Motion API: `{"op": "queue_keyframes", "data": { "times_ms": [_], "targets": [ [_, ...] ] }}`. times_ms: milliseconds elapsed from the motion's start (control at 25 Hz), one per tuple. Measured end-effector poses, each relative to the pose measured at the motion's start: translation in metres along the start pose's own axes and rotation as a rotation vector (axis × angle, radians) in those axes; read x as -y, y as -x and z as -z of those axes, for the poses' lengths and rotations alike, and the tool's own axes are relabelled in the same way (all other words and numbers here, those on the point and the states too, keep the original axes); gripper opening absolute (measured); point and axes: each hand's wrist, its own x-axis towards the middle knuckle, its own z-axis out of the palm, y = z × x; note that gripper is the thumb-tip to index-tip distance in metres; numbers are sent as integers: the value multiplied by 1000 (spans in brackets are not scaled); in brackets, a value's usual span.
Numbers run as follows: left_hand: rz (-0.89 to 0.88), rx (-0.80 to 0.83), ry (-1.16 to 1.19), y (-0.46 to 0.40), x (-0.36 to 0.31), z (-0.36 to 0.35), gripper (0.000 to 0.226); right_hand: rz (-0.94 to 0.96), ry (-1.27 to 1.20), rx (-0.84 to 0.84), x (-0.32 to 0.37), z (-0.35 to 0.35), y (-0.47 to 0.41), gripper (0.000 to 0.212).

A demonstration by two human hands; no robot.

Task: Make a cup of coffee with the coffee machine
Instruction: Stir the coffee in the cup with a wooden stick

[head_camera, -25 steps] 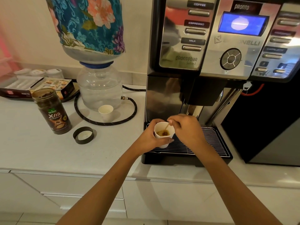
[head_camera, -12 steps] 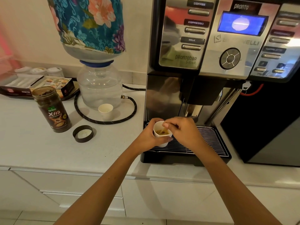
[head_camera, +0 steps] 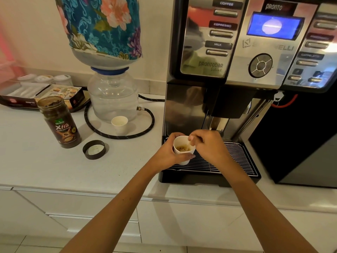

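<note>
A cream wall [head_camera: 32,33] rose behind a white countertop [head_camera: 36,165]; white drawers [head_camera: 91,216] sat below it, pale floor tiles [head_camera: 18,247] beneath, under warm light

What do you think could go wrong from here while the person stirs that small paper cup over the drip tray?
The left hand squeezes a thin paper cup while the right hand works a stirrer in it; a firm squeeze or stir could probably slop liquid onto the drip tray. The coffee jar stands open beside its lid, so a spill or knock could spoil it.
</note>
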Motion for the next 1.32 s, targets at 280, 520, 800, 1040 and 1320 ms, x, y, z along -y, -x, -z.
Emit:
{"op": "queue_keyframes", "data": {
  "times_ms": [280, 520, 800, 1040, 1320],
  "targets": [
    [5, 6, 16, 0, 1, 2, 66, 63, -21, -7, 3, -5, 1, 20],
    [9, -21, -23, -3, 1, -2, 66, 14, 165, -60, -4, 1, -4, 21],
    [3, -88, -17, -9, 4, -6, 67, 84, 91, -107, -9, -2, 1, 21],
    [22, -99, -46, -8, 5, -8, 69, 128, -117, -447, -8, 4, 16, 15],
    [60, -121, -61, -6, 4, -10, 71, 110, -65, -453, -22, 10, 32, 17]
  ]
}}
